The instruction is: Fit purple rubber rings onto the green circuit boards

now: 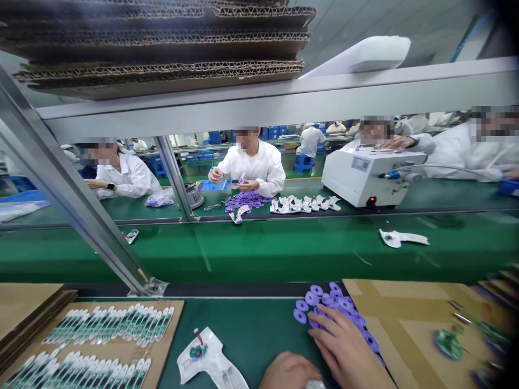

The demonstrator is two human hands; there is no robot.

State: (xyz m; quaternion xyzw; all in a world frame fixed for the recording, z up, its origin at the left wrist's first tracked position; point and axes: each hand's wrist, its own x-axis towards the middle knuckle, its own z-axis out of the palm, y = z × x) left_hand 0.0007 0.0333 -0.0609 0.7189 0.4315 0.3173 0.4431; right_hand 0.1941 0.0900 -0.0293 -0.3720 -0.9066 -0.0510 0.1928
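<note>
Purple discs [312,298] lie in a loose heap on the green worktop [247,329], partly on the edge of a cardboard sheet [409,319]. Head view only. Right hand [344,346] lies over the heap, fingers [328,324] spread, grip apart, pressing on the discs, not clamped on any one disc. Left hand [290,373] sits just beside it at the bottom edge, curled, mostly cut off by the frame. A small pale item [315,384] shows at its side; grip state cannot be told.

Right of the heap, a green circuit board [448,344] lies on the cardboard sheet, with blurred parts near the right edge. Left of the hands, a white plastic piece [198,351] with a red wire sits on the worktop. Further left, a cardboard tray [174,319] carries rows of white-and-green strips [109,324], beside a cardboard stack [28,313].

In the way: a metal strut [68,178] runs diagonally across the view, and a metal crossbar [259,108] runs above, carrying a shelf of corrugated cardboard [162,48]. Beyond them, a green belt [259,248] holds a loose white piece [395,236]. Co-workers in white coats sit at the far side; one [251,165] handles items over a purple pile [247,201], near a row of white pieces [304,204] and a white machine [373,175].
</note>
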